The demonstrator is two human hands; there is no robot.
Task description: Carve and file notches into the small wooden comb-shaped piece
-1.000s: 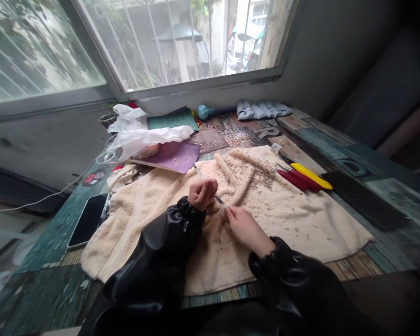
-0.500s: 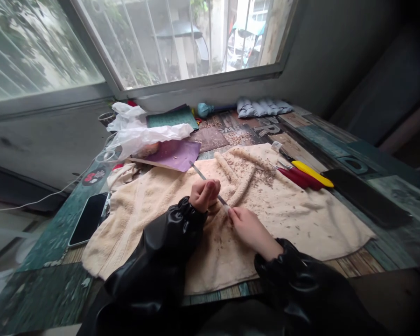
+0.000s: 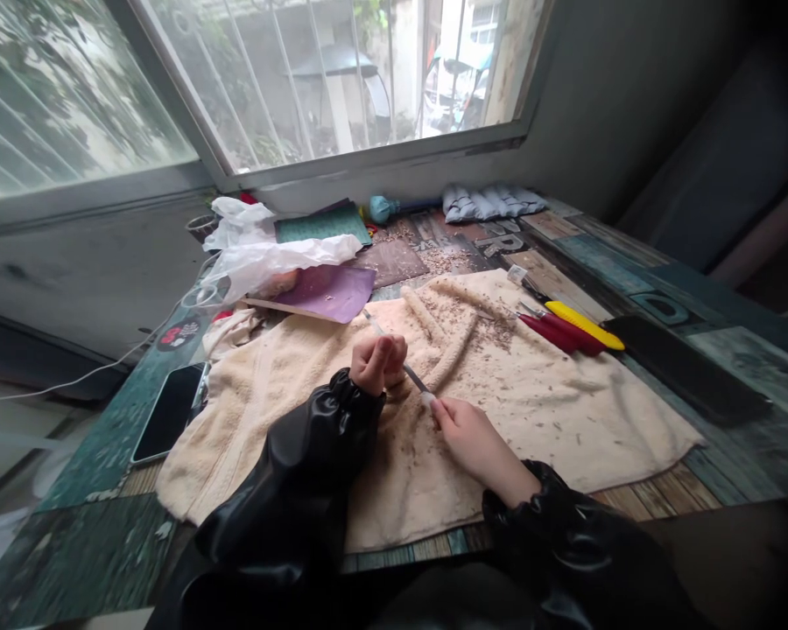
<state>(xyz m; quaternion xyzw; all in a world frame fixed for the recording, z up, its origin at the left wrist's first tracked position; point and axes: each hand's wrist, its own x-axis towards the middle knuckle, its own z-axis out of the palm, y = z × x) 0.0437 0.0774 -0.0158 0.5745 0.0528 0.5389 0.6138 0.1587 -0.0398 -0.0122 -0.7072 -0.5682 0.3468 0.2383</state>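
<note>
My right hand (image 3: 463, 430) grips the pale handle end of a slim, flat metal file (image 3: 418, 380), which slants up and to the left. My left hand (image 3: 376, 362) is closed in a fist at the file's middle, and the blade passes by its fingers. Whatever lies inside this fist is hidden. The file's far tip shows beyond the fist, near a purple sheet (image 3: 334, 293). Both hands are over a cream towel (image 3: 538, 420) scattered with small brown shavings (image 3: 492, 331).
Right of the hands lie a yellow-handled tool (image 3: 584, 325) and red-handled tools (image 3: 555, 334), beside a long dark object (image 3: 689, 372). A phone (image 3: 169, 411) rests at the left. Behind are a white plastic bag (image 3: 269, 258), a green mat (image 3: 325, 225) and a window (image 3: 368, 79).
My right hand has drawn slightly down and to the right with the file. My left fist has shifted a little left. The tools on the towel stay in place.
</note>
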